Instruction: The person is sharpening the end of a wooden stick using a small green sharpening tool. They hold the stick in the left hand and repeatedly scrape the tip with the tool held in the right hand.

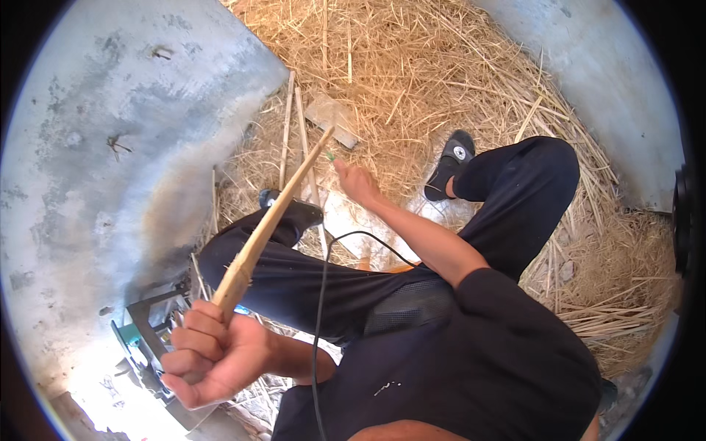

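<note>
Our left grip [209, 354] clamps one tapered stick [265, 234]; whether our right grip [357, 184] is closed, we cannot tell. Two shoes [448, 165] show.

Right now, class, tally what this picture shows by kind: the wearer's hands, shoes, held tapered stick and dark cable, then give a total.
Hands: 2 (left hand, right hand)
Shoes: 2 (left shoe, right shoe)
Tapered stick: 1
Dark cable: 1
Total: 6
</note>
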`<state>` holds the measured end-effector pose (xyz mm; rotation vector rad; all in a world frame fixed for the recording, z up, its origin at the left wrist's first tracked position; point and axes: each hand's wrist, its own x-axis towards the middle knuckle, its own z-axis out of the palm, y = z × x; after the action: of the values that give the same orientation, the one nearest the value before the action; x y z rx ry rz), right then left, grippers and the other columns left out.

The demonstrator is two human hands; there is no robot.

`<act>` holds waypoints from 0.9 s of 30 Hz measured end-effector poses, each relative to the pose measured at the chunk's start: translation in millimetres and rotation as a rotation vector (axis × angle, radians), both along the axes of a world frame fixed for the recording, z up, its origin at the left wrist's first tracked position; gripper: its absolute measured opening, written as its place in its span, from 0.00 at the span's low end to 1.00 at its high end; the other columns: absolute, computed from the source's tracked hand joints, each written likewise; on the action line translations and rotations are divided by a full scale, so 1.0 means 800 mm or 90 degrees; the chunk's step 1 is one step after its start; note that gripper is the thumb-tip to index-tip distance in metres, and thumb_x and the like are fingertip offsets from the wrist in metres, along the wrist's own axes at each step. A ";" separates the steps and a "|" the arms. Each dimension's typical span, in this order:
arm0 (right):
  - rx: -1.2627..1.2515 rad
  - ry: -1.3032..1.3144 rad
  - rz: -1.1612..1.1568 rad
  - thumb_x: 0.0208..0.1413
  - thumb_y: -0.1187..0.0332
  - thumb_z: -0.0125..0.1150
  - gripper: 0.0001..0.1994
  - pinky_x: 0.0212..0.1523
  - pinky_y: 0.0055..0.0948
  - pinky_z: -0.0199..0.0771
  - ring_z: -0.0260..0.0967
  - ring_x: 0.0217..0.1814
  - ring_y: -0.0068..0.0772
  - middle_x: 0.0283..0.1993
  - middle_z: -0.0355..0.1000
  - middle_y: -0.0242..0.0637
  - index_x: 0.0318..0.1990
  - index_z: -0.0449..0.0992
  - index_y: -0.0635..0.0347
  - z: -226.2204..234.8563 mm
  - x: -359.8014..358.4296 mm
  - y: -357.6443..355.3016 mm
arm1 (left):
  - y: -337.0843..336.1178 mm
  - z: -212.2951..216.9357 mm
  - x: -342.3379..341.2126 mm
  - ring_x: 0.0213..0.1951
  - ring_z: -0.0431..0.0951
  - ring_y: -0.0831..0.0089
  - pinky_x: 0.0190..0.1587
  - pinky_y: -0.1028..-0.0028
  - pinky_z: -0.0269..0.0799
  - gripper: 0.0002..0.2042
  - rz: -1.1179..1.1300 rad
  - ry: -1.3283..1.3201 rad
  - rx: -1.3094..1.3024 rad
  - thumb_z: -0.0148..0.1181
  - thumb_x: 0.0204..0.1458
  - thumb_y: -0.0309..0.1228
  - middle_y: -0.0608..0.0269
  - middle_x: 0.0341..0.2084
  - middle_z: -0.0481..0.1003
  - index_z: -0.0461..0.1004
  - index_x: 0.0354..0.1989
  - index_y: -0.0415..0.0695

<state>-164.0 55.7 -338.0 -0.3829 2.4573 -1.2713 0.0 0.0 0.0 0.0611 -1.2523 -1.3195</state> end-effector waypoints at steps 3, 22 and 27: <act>0.081 -0.012 -0.032 0.60 0.43 0.33 0.34 0.16 0.41 0.59 0.58 0.11 0.38 0.09 0.60 0.42 0.13 0.68 0.60 0.002 -0.030 -0.002 | -0.012 0.001 -0.002 0.10 0.39 0.81 0.17 0.77 0.39 0.21 -0.017 0.012 -0.004 0.36 0.57 0.42 0.72 0.06 0.43 0.45 0.12 0.51; -0.037 0.138 0.083 0.62 0.46 0.32 0.30 0.28 0.43 0.68 0.71 0.25 0.46 0.23 0.72 0.46 0.28 0.73 0.63 -0.069 -0.038 -0.037 | -0.020 0.010 -0.011 0.11 0.40 0.81 0.18 0.78 0.40 0.21 -0.015 -0.009 0.015 0.37 0.56 0.42 0.73 0.07 0.43 0.43 0.12 0.52; 0.254 -0.135 -0.091 0.60 0.44 0.27 0.34 0.51 0.47 0.64 0.67 0.51 0.54 0.45 0.69 0.61 0.45 0.73 0.67 -0.094 -0.043 -0.001 | -0.029 0.016 -0.017 0.11 0.39 0.81 0.17 0.78 0.40 0.21 -0.009 -0.023 -0.006 0.37 0.56 0.41 0.74 0.07 0.42 0.43 0.11 0.53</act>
<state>-198.1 54.8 -412.8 0.0298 2.5050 -0.7909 -13.7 -23.1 12.6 0.0699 -1.2920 -1.3300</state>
